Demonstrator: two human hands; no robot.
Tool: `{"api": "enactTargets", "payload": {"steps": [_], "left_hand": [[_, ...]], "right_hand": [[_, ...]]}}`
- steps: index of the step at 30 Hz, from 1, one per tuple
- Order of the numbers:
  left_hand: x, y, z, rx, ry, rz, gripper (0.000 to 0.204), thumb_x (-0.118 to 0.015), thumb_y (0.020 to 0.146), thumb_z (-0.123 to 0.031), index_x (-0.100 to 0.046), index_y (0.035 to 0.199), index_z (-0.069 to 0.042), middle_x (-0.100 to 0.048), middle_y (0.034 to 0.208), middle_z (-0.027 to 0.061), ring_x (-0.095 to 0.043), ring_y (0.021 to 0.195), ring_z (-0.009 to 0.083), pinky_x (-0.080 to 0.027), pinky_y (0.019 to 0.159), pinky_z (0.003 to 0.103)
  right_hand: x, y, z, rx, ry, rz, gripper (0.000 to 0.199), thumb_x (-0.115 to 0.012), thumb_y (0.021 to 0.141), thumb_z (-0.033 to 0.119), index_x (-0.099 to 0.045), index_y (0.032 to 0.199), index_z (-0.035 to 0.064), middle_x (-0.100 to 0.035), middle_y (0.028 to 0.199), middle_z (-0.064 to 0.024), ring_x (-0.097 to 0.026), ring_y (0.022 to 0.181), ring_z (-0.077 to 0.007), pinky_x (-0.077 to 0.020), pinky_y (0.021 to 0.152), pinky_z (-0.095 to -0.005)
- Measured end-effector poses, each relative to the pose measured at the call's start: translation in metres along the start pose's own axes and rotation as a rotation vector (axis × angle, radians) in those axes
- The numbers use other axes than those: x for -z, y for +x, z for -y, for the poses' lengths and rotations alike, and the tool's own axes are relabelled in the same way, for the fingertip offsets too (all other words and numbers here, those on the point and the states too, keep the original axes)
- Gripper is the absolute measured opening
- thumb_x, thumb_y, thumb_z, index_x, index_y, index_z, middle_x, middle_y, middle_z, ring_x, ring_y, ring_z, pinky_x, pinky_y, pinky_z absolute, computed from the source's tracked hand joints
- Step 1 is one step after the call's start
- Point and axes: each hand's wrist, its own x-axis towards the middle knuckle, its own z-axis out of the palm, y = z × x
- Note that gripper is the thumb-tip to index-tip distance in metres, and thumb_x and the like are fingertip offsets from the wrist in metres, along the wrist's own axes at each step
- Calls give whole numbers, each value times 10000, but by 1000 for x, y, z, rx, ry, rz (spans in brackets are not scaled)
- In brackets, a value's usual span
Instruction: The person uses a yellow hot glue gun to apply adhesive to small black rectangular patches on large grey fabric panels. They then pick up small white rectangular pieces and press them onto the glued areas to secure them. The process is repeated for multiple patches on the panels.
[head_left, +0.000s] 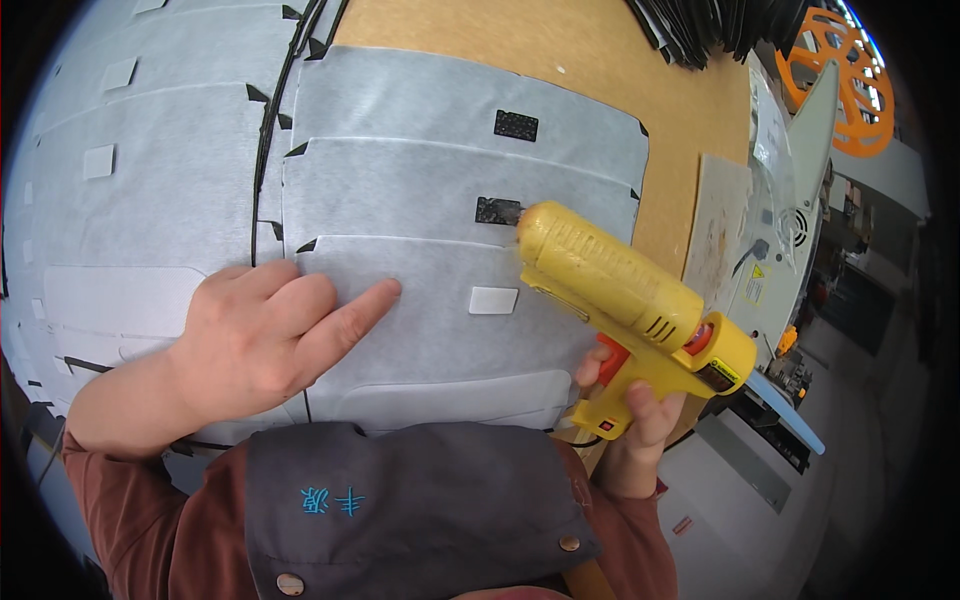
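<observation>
Right hand (648, 425) grasps one yellow hot-glue gun (610, 275) near right edge of table (690, 120), nozzle at nearer of two black patches (495, 210); one white tab (493, 300) nearby. Left hand (255, 340): one digit extended, others curled, grip hidden.

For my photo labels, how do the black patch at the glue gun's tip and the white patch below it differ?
The black patch looks speckled, the white patch plain. The glue gun has its tip at the black patch; the white patch lies apart. Both are small rectangles.
</observation>
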Motion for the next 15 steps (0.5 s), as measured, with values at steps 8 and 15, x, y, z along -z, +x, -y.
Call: {"api": "enactTargets", "payload": {"steps": [8, 15], "left_hand": [[-2, -1, 0, 3, -3, -8, 523, -589, 658, -145, -690, 1170, -118, -349, 653, -22, -408, 542, 104, -330, 406, 243], [-2, -1, 0, 3, -2, -2, 518, -595, 665, -142, -688, 1175, -118, -351, 656, -20, -408, 543, 102, -330, 409, 239]], "right_hand": [[2, -4, -2, 32, -42, -106, 642, -647, 868, 268, -376, 1339, -73, -602, 1009, -235, -652, 803, -280, -550, 713, -392], [2, -3, -1, 31, 19, -78, 575, -644, 864, 197, -412, 1320, -66, -605, 1036, -209, -630, 862, -265, -520, 744, -366]]}}
